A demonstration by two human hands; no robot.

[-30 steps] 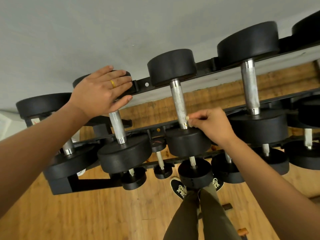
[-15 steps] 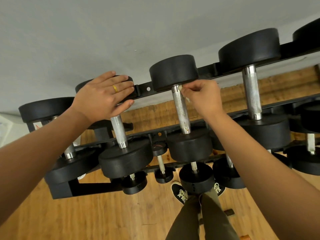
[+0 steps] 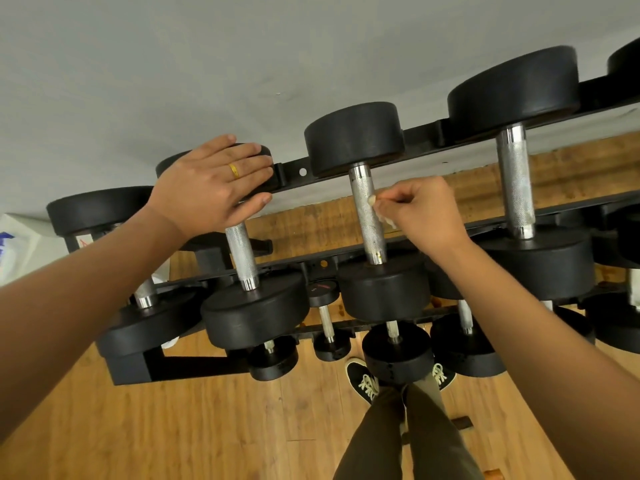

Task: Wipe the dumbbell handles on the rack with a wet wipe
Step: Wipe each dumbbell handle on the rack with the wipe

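Observation:
Black dumbbells with knurled steel handles lie across the top tier of a black rack (image 3: 426, 131). My right hand (image 3: 424, 211) pinches a small crumpled white wet wipe (image 3: 381, 211) against the right side of the middle dumbbell's handle (image 3: 367, 216), about a third of the way down it. My left hand (image 3: 211, 185), with a gold ring, lies flat with straight fingers on the far head of the dumbbell to the left, above its handle (image 3: 242, 254). Another large dumbbell handle (image 3: 516, 181) stands untouched to the right.
Lower tiers hold several smaller dumbbells (image 3: 329, 327). My legs and black sneakers (image 3: 363, 379) stand on the wooden floor (image 3: 173, 427) close to the rack. A grey wall (image 3: 207, 64) is behind the rack, and a white bag (image 3: 20, 244) sits at the left.
My right hand went from the handle's near end up to its far end, then back down a little with the wipe. My left hand stayed on the dumbbell head.

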